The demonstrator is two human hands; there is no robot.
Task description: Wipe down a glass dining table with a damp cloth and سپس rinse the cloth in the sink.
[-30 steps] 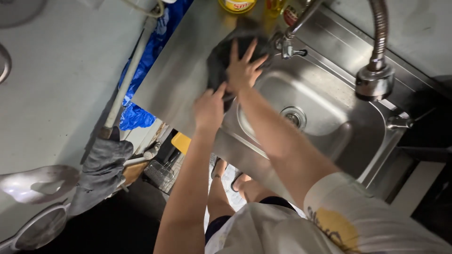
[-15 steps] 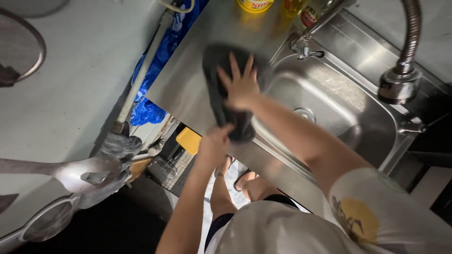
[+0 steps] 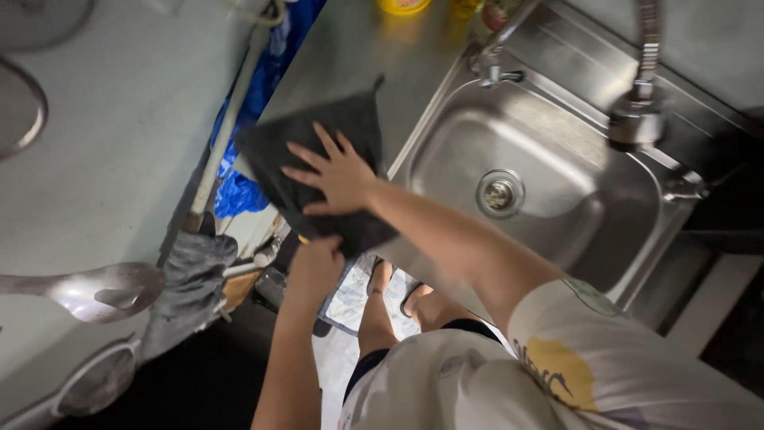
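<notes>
Fingers of right hand (image 3: 338,177) splayed flat on dark square cloth (image 3: 306,151) over brushed-steel counter (image 3: 382,56), left hand (image 3: 314,267) curled below its edge, yellow bottle (image 3: 402,5) far beyond.

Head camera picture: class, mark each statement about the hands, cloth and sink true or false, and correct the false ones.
1. The right hand lies flat, fingers spread, on the dark cloth. True.
2. The cloth lies inside the sink basin. False: it is on the steel counter left of the basin.
3. The left hand is at the counter's near edge, below the cloth. True.
4. Water fills the basin. False: its drain is bare and in plain sight.
</notes>
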